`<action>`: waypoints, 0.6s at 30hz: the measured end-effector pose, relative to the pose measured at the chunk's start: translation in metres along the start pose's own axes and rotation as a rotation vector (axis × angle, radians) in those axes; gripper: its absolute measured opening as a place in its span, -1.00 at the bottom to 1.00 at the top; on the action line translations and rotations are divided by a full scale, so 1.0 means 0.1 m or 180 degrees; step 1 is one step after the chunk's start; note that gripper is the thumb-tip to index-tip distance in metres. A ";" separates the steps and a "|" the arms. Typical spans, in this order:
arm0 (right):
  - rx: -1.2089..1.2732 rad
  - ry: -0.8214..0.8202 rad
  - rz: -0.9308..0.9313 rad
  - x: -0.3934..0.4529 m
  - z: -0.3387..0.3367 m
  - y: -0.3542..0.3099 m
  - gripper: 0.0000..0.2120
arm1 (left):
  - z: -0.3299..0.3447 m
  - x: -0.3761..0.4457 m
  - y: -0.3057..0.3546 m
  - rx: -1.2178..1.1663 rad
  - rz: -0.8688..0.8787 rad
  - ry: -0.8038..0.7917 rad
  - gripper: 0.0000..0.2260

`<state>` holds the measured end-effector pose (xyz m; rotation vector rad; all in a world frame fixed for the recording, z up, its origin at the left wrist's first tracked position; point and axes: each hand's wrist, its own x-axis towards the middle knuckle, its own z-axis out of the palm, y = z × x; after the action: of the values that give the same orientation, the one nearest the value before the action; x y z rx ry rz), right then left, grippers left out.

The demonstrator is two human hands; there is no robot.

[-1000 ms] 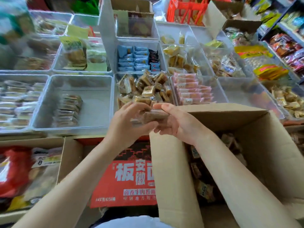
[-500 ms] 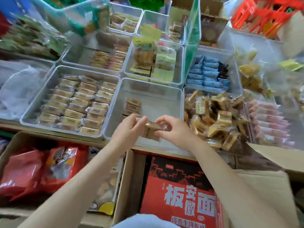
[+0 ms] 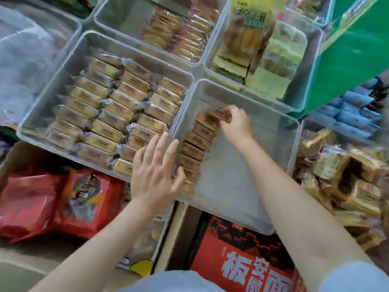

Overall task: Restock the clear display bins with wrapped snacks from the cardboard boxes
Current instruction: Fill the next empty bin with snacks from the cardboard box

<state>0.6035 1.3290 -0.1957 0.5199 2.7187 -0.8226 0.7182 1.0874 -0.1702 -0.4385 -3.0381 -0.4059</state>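
A wrapped snack (image 3: pixel 214 114) is pinched in the right hand (image 3: pixel 237 123), grip closed on its far end, and is being set at the far end of the single row (image 3: pixel 195 146) along the left wall of the near-empty clear bin (image 3: pixel 231 186). Placed flush there, judged, so the row extends neatly like the full bin (image 3: pixel 105 110) beside it. Left hand (image 3: pixel 155 165) held flat, fingers straight, nothing gripped, over the shared bin wall, likely steadying the row.

Versus 0.5 s ago: snack was held by both hands over the bin's near edge; now carried by the right only, left released. Row is seen longer.
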 end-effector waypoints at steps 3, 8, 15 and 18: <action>0.0158 -0.0489 -0.0048 0.12 0.21 -0.03 -0.61 | 0.02 0.00 0.00 0.0069 -0.0004 0.0086 -0.44; 0.0420 -0.0584 0.0154 0.13 0.38 -0.13 -0.54 | 0.04 -0.01 -0.01 0.0135 0.0047 0.0172 -0.45; 0.0511 -0.0743 0.0321 -0.04 0.33 -0.21 -0.36 | 0.01 -0.01 0.01 0.0127 -0.0012 -0.0032 -0.44; 0.0662 -0.0689 0.0285 -0.33 0.19 -0.27 -0.27 | -0.02 -0.02 0.01 0.0067 -0.0022 -0.0162 -0.43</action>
<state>0.6245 1.2883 -0.1871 0.5554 2.4108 -1.0771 0.7203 1.0870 -0.1680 -0.4440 -3.0906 -0.3685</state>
